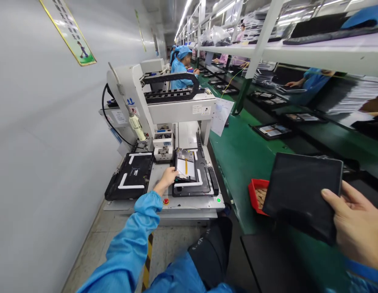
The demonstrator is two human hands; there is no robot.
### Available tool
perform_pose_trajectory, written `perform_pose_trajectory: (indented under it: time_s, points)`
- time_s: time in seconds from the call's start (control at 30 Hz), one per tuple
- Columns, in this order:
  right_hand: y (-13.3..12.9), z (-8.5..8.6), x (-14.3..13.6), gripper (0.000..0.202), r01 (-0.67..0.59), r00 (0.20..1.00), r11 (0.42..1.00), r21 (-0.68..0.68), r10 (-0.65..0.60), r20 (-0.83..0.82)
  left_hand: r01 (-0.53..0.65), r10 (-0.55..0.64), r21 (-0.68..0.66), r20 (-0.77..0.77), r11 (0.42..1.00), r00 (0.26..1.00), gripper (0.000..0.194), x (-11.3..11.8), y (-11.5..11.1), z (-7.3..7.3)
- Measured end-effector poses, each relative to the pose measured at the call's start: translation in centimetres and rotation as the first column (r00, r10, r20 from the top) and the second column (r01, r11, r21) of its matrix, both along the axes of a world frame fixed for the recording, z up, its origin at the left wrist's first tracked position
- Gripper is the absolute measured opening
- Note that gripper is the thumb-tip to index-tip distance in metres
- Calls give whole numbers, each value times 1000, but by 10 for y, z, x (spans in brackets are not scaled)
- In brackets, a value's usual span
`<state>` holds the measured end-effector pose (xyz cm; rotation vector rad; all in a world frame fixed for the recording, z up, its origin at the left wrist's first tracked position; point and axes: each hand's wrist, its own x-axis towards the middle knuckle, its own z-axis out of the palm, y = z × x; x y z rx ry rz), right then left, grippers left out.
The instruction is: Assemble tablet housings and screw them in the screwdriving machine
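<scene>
My left hand [168,178] reaches to the machine's right fixture and grips the left edge of an opened tablet [191,167], its inner parts and an orange strip facing up. That tablet lies tilted over the black fixture plate [204,179] with white corner guides. In my right hand [356,215] is a dark flat panel like a tablet screen [303,195], thumb on its face and fingers behind, above the green bench. The left fixture [135,176], black with white corner guides, holds no tablet.
The machine's gantry [179,108] and its head [163,144] stand behind the fixtures. A red bin [256,195] of small brown pieces is on the green bench [237,162]. Opened tablets [272,130] lie in black trays along the line. A co-worker [181,67] sits farther back.
</scene>
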<state>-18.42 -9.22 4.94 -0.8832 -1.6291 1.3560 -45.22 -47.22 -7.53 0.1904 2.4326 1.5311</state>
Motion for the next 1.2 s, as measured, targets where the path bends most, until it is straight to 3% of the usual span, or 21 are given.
perform_pose_trajectory:
  time_s: [0.2,0.4,0.47,0.53,0.63,0.73,0.83,0.9,0.97,1.0,1.03,1.07,1.1,1.13,1.17,1.2]
  points:
    - [-2,-7,22,85,26,998,1000,6,-26,50,26,-125,-366,-248,930,961,7,14,-2,11]
    - [-6,-5,59,70,107,992,987,119,-114,55,120,-356,-544,-353,831,865,35,61,-6,24]
    - [-10,-1,80,70,122,987,988,93,-131,91,165,-420,-556,-370,815,829,41,91,9,17]
    - [-13,2,105,71,135,977,989,60,-143,158,287,-527,-541,-364,790,768,45,126,36,3]
    - [-16,0,144,66,142,938,981,131,-176,298,508,-691,-514,-263,691,674,50,169,85,-20]
    - [-23,-10,189,54,68,891,957,283,-186,415,532,-703,-533,-182,658,687,46,184,118,-28]
    - [-51,-21,227,46,-109,829,917,385,-130,544,543,-714,-546,-156,638,683,34,187,126,-24]
    - [-76,-28,238,46,-200,760,897,394,-112,640,566,-738,-540,-168,624,654,34,192,129,-23]
    - [-94,-36,236,49,-203,660,917,344,-131,739,530,-632,-366,-267,765,728,33,213,134,-24]
    - [-100,-40,232,50,-191,616,928,321,-141,775,559,-593,-199,-247,805,767,31,232,137,-24]
    - [-104,-43,227,49,-182,592,932,312,-149,792,620,-615,-5,-130,785,778,30,254,139,-23]
    - [-106,-46,223,49,-180,592,933,311,-150,792,685,-709,215,59,697,703,34,280,141,-22]
    - [-107,-49,221,47,-191,606,931,310,-136,784,666,-780,413,238,621,579,40,307,142,-21]
    - [-106,-52,220,44,-212,630,929,303,-107,769,582,-792,538,387,609,471,44,331,144,-20]
    - [-103,-56,222,41,-238,658,928,287,-63,750,485,-767,594,509,641,391,46,352,148,-20]
    - [-98,-60,227,36,-259,682,928,268,-21,731,399,-712,591,605,701,356,46,368,153,-21]
